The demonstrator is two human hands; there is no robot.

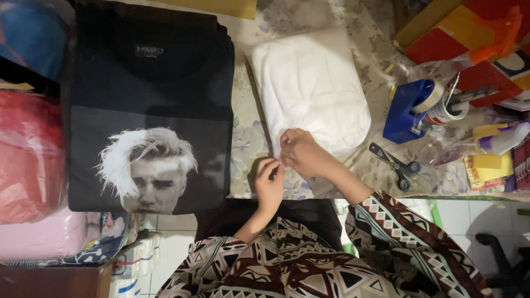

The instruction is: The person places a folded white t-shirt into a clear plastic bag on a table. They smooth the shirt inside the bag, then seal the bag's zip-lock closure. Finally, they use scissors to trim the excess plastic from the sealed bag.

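A white folded garment in a clear plastic bag [312,88] lies on the floral table cover. My right hand [303,154] rests at the bag's near corner, fingers pinched on the plastic edge. My left hand [269,182] is just beside it, fingertips pinched on the same corner; the two hands touch. What exactly sits between the fingers is too small to tell. A folded black T-shirt with a printed portrait [149,110] lies to the left of the bag.
A blue tape dispenser [408,110] and black scissors [398,164] lie to the right, among coloured papers and a spray bottle [505,138]. Red and pink bagged bundles [27,160] are stacked at the left. Below the table edge are white floor tiles.
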